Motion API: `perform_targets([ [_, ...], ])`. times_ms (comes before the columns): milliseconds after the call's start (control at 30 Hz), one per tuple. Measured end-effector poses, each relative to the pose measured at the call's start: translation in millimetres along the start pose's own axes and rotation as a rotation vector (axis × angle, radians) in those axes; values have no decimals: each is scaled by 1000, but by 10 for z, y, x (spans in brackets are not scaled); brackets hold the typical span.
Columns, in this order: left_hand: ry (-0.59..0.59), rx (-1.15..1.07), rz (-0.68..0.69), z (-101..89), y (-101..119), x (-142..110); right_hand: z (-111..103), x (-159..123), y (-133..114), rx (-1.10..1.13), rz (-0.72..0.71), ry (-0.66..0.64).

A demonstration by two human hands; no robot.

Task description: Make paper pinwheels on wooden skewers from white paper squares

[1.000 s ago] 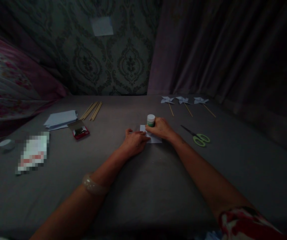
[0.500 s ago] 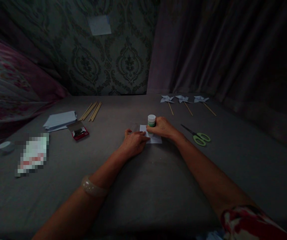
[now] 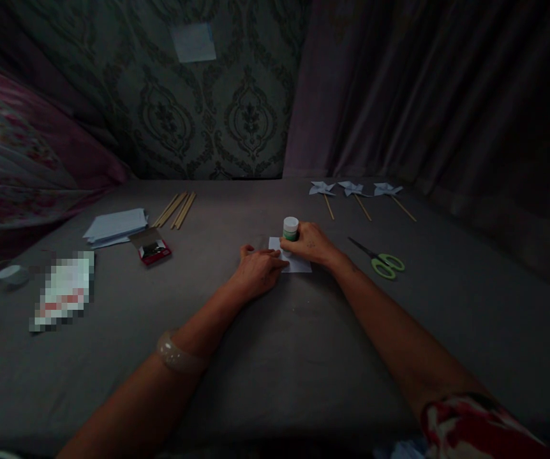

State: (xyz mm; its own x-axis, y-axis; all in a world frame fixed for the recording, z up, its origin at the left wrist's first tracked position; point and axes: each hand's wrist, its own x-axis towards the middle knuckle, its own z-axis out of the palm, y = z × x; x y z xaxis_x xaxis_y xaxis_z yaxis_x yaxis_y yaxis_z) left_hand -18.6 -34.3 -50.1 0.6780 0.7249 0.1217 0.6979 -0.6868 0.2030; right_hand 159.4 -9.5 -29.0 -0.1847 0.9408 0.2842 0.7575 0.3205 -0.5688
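My right hand (image 3: pixel 312 242) grips a glue stick (image 3: pixel 291 227) with a white top end and a green band. It stands upright over a small white sheet of paper (image 3: pixel 298 265), and my fingers hide its lower end. My left hand (image 3: pixel 258 270) lies flat on the left part of the same paper, fingers stretched out and holding nothing. A pair of scissors (image 3: pixel 381 262) with lime-green handles rests to the right of my right hand.
Three paper pinwheels (image 3: pixel 353 189) on sticks lie at the back right. Several wooden sticks (image 3: pixel 175 210), a stack of paper (image 3: pixel 116 226) and an open red box (image 3: pixel 154 252) sit on the left. Farther left are a blurred packet (image 3: pixel 67 290) and a roll of tape (image 3: pixel 13 275).
The view has shifted slightly. My right hand keeps its grip on the glue stick over the paper, and my left hand stays on the sheet with barely any movement.
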Motion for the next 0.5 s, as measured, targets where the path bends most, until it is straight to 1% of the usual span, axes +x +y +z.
perform_targets([
  [133,13,-5,-17,36,-16,10,3,4,4,26,3,-68],
  [267,13,-1,-12,44,-23,12,11,6,3,19,21,-8],
  [433,2,-6,-15,5,-5,3,-6,8,-1,10,12,-63],
  [500,5,-5,-7,2,-2,2,-2,11,0,1,20,-37],
])
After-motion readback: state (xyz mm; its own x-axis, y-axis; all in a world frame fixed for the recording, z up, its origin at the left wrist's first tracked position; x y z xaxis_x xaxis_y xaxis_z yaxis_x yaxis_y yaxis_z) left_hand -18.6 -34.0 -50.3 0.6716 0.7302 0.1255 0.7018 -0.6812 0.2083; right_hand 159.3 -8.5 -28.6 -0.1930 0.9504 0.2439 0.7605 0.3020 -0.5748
